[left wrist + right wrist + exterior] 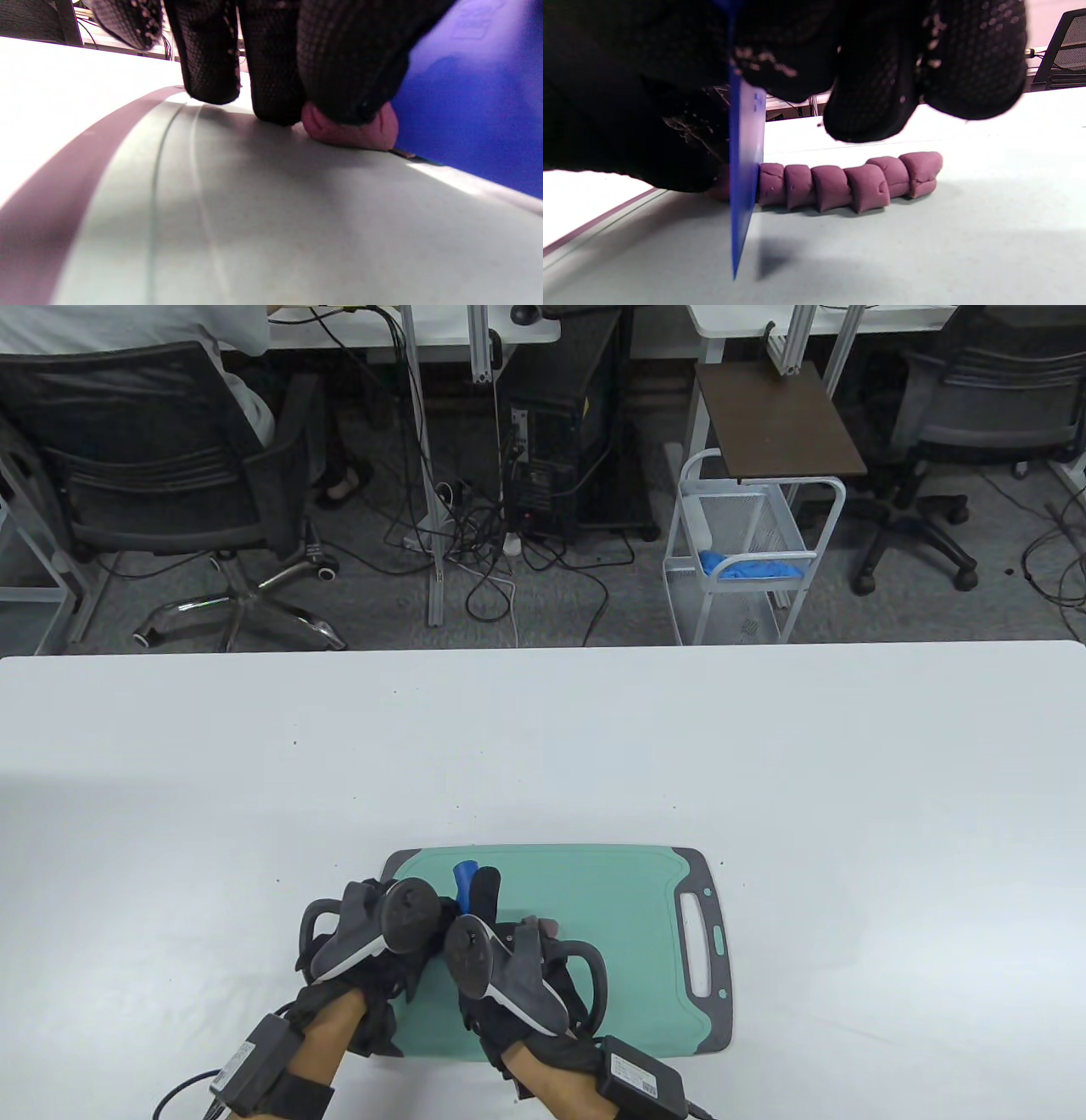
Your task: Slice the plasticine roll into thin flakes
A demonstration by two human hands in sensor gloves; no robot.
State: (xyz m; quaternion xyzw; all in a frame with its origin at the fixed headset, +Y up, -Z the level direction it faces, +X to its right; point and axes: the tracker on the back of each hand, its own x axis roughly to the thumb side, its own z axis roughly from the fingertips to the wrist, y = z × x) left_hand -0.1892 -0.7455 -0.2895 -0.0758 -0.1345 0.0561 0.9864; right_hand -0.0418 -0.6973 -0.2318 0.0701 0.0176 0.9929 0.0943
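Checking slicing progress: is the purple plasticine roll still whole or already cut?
Partly cut. The purple plasticine roll shows six slices lying side by side right of the upright blue plastic blade; an uncut stub remains left.

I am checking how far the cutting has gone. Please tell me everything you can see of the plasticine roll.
The plasticine roll is a dull purple, soft-looking log lying flat on the green cutting board. To the right of the blue blade six chunky segments lie pressed together in a slightly curved row, with deep creases between them; they look thick, not thin. The blade stands upright against the row's left end, in the right hand. The left hand presses its fingertips on the uncut end.
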